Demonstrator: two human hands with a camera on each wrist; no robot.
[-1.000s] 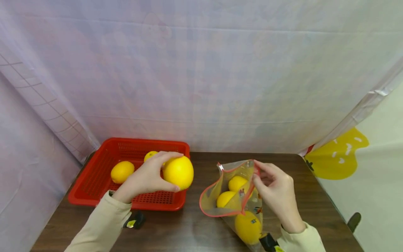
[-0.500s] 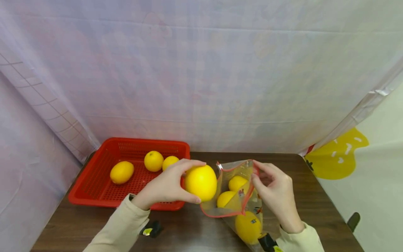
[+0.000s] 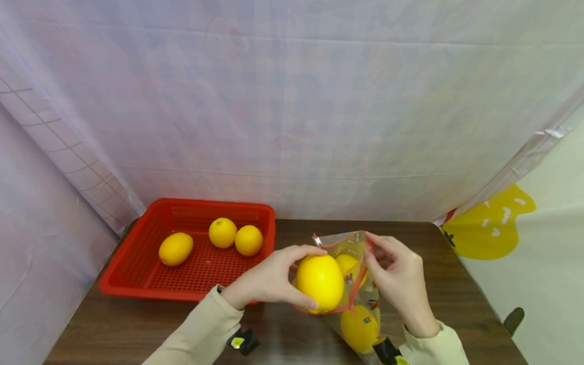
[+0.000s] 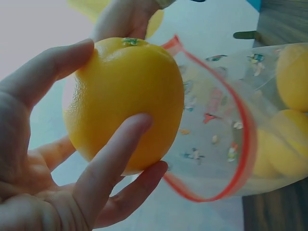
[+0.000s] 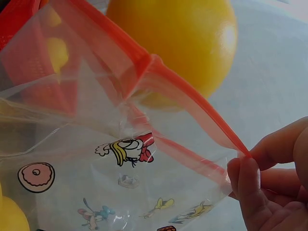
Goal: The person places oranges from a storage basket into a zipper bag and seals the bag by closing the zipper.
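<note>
Left hand [image 3: 274, 279] grips an orange [image 3: 321, 282] at the open bag [image 3: 353, 286]; right hand [image 3: 401, 284] pinches the bag's red rim [image 5: 197, 107] (further oranges [image 3: 359, 329] noted inside).

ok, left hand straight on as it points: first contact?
Likely the red rim of the clear zip bag, with the held orange leading; depth is unclear, so the orange may slip inside instead.

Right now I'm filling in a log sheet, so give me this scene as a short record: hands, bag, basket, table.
Left hand: holds a yellow fruit at the open mouth of the bag
Right hand: pinches the red rim of the bag
Bag: clear, printed with cartoon figures, more fruit inside
Basket: red, three yellow pieces inside
Table: dark wood, under the basket
</note>
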